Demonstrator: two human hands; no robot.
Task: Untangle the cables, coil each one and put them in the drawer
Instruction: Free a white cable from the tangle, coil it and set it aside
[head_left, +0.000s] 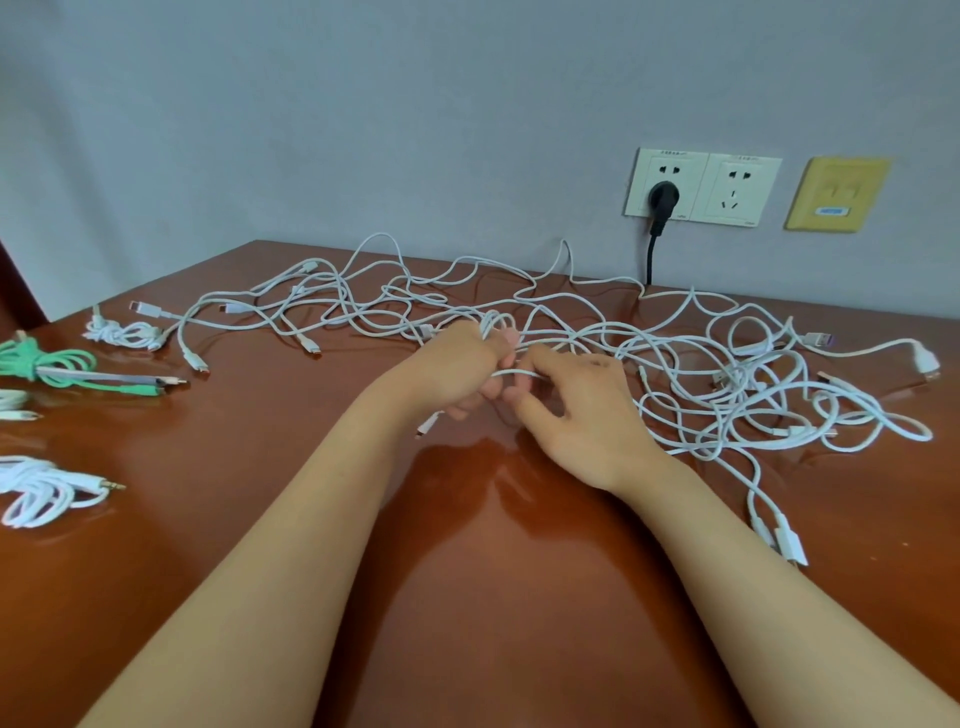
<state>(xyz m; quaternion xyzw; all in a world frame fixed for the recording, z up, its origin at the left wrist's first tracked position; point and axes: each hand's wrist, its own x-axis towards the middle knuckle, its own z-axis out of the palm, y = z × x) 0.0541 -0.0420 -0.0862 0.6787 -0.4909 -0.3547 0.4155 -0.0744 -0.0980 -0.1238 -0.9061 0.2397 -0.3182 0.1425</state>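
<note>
A big tangle of white cables (701, 374) spreads across the far half of the brown table (467, 571), from the left middle to the right edge. My left hand (452, 369) grips a small coil of white cable (496, 327), with loops sticking up above its fingers and a plug end hanging below it. My right hand (576, 410) pinches a strand of the same white cable (511, 372) just right of the left hand. No drawer is visible.
Coiled cables lie at the left: a green one (57, 369), a small white bundle (122, 332) and a white audio cable (41, 491). Wall sockets (701, 187) hold a black plug (661, 200) whose cord drops behind the table.
</note>
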